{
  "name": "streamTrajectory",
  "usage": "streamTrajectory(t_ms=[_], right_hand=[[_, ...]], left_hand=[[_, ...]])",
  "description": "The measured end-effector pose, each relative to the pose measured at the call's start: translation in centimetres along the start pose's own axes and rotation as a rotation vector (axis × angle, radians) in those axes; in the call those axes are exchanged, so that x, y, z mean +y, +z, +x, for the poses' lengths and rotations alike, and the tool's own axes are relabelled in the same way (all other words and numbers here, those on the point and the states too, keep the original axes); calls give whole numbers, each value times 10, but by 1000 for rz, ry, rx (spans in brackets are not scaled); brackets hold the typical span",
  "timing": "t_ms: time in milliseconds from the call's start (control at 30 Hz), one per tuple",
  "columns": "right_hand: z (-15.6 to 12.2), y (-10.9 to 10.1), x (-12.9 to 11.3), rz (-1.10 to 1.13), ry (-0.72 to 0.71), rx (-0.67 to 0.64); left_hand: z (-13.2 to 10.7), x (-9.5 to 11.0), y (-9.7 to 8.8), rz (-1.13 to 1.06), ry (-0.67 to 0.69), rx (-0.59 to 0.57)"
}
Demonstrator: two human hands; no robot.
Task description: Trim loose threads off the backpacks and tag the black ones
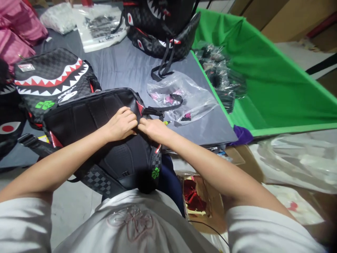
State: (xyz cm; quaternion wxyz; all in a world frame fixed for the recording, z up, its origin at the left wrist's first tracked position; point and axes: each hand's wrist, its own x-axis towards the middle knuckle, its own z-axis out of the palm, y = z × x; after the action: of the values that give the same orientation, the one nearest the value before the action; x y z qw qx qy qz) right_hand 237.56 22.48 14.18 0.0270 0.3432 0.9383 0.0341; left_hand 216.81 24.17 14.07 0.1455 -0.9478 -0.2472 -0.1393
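Note:
A black backpack (86, 117) lies back side up across the table's front edge and against my body, with checkered straps and red tabs at its corners. My left hand (123, 123) rests on its back panel, fingers curled and pinching the material close to the right-hand edge. Right beside it, my right hand (152, 129) pinches the backpack near the red corner tab (140, 108). The fingertips of both hands almost meet; what exactly lies between them is hidden. Just past my right hand shows a small yellow-green pointed item (166, 123); whether I hold it I cannot tell.
Another shark-mouth backpack (55, 75) lies behind on the grey table (110, 66), with more stacked backpacks (163, 35) at the back. A clear plastic bag (195, 95) lies to the right. Beyond stands a green fabric bin (276, 88) with wrapped items (221, 75). Pink bags (18, 31) are far left.

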Motion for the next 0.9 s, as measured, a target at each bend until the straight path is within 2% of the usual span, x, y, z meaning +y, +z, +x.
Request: streamTrajectory(t_ms=[100,167,233,300,367,467,600,667,733,800,900], right_hand=[[7,9,1,86,127,111],[8,15,0,202,230,237],[5,19,-2,337,326,378],[-3,23,-7,443,415,457],[-15,29,-20,484,484,429],[-30,43,-50,389,570,261],[-37,58,-78,234,640,67],[-37,58,-80,234,620,50],[-36,54,-77,258,604,59],[-38,50,-74,289,600,76],[-43,47,-67,337,593,130]], left_hand=[[4,2,-4,-17,-13,-38],[7,3,-7,-41,-3,-90],[12,5,-8,-81,12,-152],[19,7,-8,-126,11,-221],[28,9,-6,-146,-1,-294],[38,7,-7,-99,10,-363],[37,-24,-29,85,98,-333],[34,-43,-43,156,113,-301],[31,-51,-52,167,95,-278],[29,-44,-50,128,58,-288],[20,-18,-34,75,14,-277]])
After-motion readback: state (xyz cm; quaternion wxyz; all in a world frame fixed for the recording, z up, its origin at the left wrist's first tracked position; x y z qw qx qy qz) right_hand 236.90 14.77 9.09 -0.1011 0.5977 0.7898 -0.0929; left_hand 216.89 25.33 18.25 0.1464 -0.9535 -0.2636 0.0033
